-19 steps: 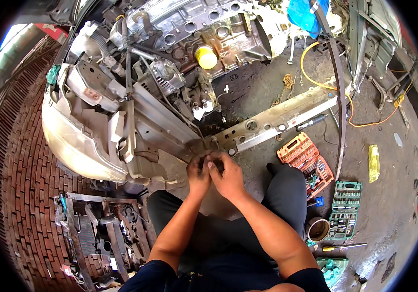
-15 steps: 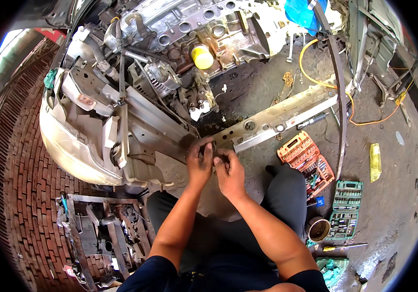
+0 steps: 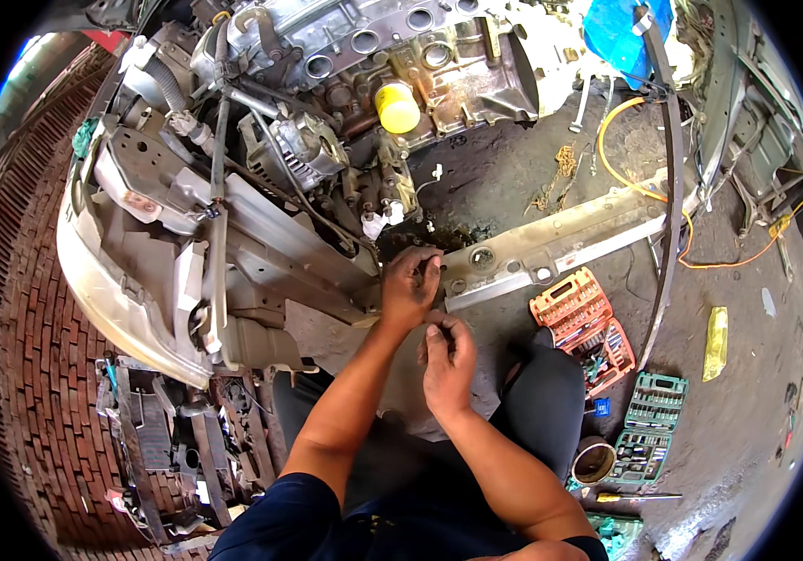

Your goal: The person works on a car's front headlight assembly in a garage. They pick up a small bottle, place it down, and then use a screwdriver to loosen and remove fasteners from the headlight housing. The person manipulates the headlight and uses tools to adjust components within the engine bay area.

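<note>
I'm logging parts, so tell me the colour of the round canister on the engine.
Yellow; the canister shows best in the head view.

Silver-grey metal beam (image 3: 588, 226), yellow cylinder (image 3: 397, 108), bright blue sheet (image 3: 618, 39), orange tool case (image 3: 570, 307), green tool case (image 3: 656, 402), red-brown brickwork (image 3: 46, 411) in rows; the shadowed trousers (image 3: 542, 402) look dark grey, perhaps black.

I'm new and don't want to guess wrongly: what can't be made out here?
Head view: whether the left hand or right hand holds something small; curled fingers hide it.
Head view: the engine, its top cut off by the upper edge.
Head view: pieces in the green case, too small to tell apart.
</note>
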Action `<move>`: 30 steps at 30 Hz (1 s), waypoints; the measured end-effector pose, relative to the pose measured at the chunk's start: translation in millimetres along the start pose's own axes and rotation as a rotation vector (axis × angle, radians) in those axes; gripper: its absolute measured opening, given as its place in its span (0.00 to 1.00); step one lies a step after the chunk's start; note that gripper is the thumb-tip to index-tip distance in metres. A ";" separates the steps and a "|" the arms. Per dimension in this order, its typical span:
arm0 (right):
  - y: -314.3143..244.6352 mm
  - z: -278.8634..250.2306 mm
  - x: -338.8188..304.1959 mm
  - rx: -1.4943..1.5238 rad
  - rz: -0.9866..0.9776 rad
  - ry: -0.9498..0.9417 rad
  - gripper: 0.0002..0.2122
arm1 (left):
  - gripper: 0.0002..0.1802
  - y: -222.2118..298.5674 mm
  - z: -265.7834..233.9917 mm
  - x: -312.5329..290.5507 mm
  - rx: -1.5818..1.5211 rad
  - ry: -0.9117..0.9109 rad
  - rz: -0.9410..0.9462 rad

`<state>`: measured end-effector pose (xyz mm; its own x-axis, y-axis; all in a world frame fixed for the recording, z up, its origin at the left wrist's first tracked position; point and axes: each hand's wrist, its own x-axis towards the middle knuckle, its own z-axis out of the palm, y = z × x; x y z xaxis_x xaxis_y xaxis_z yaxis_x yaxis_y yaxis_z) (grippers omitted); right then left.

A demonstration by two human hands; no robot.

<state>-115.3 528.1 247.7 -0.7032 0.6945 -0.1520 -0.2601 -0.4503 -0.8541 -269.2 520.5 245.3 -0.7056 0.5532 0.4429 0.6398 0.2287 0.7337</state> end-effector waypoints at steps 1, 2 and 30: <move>0.3 -1.0 0.8 -0.008 0.005 -0.001 0.07 | 0.08 2.0 0.5 1.5 0.051 -0.006 0.015; 0.9 -1.6 1.9 -0.019 -0.015 0.002 0.06 | 0.08 4.6 0.9 3.1 0.046 -0.004 0.007; 15.4 -5.5 18.1 -0.245 -0.096 0.055 0.05 | 0.13 45.9 -26.6 -9.8 0.099 0.186 0.184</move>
<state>-128.4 536.8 229.0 -0.6443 0.7600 -0.0852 -0.1518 -0.2363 -0.9598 -241.1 504.3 288.4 -0.6127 0.4384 0.6576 0.7826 0.2201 0.5823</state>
